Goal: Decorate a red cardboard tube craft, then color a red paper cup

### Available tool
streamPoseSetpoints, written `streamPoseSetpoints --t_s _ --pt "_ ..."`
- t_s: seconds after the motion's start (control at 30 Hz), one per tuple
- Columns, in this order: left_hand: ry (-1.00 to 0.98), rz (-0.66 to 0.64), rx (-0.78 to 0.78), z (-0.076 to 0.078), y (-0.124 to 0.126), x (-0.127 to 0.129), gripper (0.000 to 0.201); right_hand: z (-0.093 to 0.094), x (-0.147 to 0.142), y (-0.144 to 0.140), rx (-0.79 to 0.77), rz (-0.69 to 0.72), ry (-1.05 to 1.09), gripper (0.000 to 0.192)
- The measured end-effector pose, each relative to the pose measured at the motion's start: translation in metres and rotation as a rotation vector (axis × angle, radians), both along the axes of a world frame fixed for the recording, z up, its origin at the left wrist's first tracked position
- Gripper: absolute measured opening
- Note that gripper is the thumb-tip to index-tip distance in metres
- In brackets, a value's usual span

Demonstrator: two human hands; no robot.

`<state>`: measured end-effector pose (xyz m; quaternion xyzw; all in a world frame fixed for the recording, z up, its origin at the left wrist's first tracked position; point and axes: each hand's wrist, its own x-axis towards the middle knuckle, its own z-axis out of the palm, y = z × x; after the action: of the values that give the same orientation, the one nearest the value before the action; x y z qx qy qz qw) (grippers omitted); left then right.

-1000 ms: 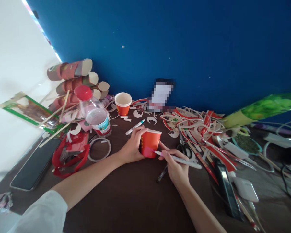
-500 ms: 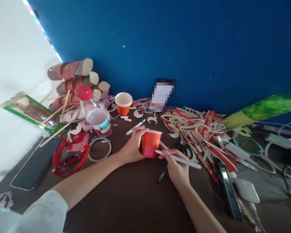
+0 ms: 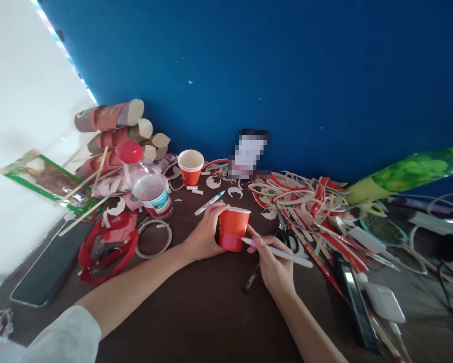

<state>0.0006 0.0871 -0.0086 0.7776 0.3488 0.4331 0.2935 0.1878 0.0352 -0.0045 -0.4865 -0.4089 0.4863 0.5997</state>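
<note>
Cup (image 3: 233, 228) gripped in left hand (image 3: 204, 234); right hand (image 3: 274, 264) grasps pen (image 3: 277, 250), tip touching cup.

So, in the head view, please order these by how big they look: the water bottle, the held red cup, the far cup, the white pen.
1. water bottle
2. held red cup and white pen: about alike, one wider, one longer, so unranked
3. far cup, though it stands farther from the camera
</note>
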Motion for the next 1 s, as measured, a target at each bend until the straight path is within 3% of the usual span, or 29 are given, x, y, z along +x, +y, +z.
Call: streamPoseSetpoints --t_s 0.4,0.67,1.0 --pt "-0.041 -0.01 -0.04 -0.002 0.0 0.0 0.103 0.003 0.001 -0.003 -0.045 0.044 -0.061 0.032" --pt "0.038 -0.051 -0.042 0.001 -0.001 -0.003 0.103 0.017 -0.002 0.009 -0.008 -0.08 0.201 0.022" --pt "0.044 -0.097 0.074 0.004 -0.003 -0.006 0.098 0.017 -0.007 0.006 -0.047 -0.098 0.18 0.023"
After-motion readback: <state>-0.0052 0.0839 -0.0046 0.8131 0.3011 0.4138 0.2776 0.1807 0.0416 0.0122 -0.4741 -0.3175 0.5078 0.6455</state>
